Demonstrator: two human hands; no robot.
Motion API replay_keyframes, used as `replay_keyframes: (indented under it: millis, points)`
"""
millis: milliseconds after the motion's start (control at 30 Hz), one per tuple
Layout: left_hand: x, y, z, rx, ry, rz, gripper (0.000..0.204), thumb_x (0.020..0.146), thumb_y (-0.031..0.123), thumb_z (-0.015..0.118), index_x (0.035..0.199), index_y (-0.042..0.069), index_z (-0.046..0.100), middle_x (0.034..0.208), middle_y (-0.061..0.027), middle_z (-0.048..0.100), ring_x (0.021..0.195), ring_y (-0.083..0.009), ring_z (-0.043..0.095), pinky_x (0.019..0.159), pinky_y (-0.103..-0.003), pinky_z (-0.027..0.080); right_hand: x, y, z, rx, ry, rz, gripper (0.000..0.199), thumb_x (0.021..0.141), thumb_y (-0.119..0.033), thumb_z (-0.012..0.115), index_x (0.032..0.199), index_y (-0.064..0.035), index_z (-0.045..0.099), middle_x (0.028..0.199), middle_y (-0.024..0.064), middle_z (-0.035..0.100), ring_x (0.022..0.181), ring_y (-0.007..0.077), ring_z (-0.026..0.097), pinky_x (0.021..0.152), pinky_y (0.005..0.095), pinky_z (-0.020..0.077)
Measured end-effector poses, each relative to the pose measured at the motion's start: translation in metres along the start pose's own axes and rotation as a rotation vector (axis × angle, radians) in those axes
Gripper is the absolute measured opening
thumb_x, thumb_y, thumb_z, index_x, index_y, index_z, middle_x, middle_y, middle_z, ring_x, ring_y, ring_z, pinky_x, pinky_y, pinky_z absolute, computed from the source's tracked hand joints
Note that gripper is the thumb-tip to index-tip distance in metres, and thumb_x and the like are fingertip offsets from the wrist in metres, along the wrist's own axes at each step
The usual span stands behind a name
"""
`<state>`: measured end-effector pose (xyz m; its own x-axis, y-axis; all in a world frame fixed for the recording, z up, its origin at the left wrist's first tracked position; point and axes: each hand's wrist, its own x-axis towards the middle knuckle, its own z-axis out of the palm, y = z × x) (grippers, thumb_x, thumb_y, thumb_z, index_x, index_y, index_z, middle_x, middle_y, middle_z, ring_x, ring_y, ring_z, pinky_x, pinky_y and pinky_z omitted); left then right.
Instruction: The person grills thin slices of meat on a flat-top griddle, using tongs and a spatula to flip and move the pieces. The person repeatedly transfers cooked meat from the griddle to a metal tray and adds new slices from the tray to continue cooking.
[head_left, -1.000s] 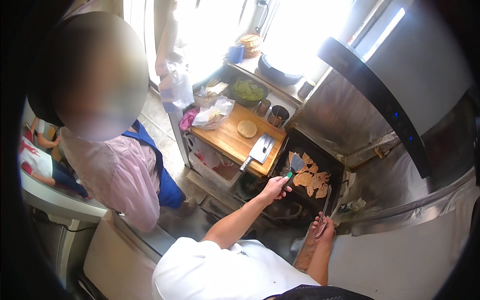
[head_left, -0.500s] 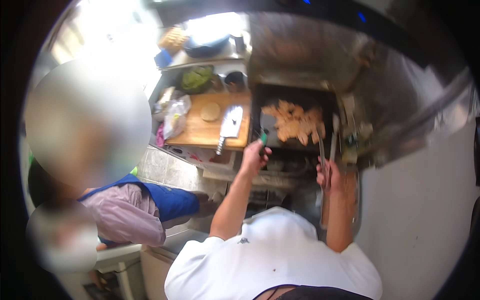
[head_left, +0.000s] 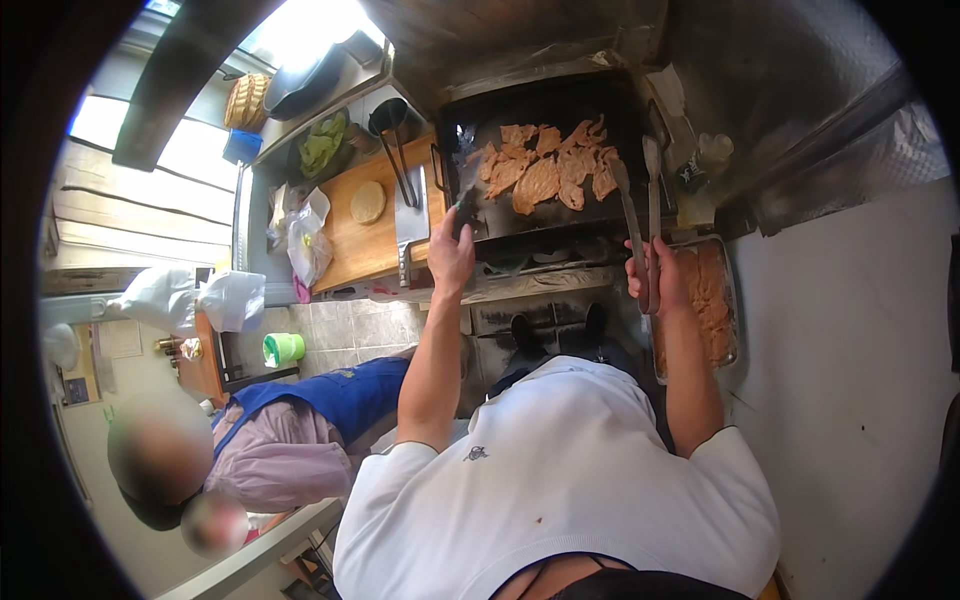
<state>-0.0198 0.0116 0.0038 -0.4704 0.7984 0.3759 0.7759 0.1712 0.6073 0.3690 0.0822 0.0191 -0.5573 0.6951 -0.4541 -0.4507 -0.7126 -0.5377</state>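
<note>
My view has swung down and over me, so the griddle (head_left: pixel 545 165) now sits at the far middle instead of off to the right. My left hand (head_left: pixel 450 252) has drawn back from the meat pieces (head_left: pixel 545 165) to the griddle's near left edge, gripping the dark spatula handle (head_left: pixel 464 210). My right hand (head_left: pixel 655 278) has come up off the counter and now holds the tongs (head_left: pixel 640 215) over the griddle's right side. The co-worker in the blue apron (head_left: pixel 340 400) now sits low at my left.
</note>
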Motion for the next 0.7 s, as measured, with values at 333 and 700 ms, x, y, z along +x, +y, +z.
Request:
replay_keyframes:
  millis: [333,700]
  points:
    - [0.044,0.026,-0.019,0.111,-0.535,-0.353,0.042,0.096,0.029,0.064,0.136,0.013,0.064,0.085,-0.0116,0.07,0.075,-0.024,0.067,0.068,-0.037,0.054,0.031,0.028,0.01,-0.482,0.178,-0.013,0.034,0.1,-0.037,0.058,0.098,-0.0037,0.063,0.078,0.0095,0.068,0.059,0.0147,0.063,0.051,0.0318,0.0502]
    - [0.078,-0.021,0.004,-0.459,-0.38,-0.632,0.039,0.105,0.031,0.046,0.111,-0.003,0.065,0.065,-0.0093,0.065,0.048,-0.0142,0.055,0.047,-0.03,0.043,0.143,0.076,0.105,-1.805,0.168,-0.228,0.03,0.087,-0.028,0.06,0.096,0.0004,0.067,0.09,0.026,0.072,0.088,0.0433,0.071,0.079,0.0521,0.0559]
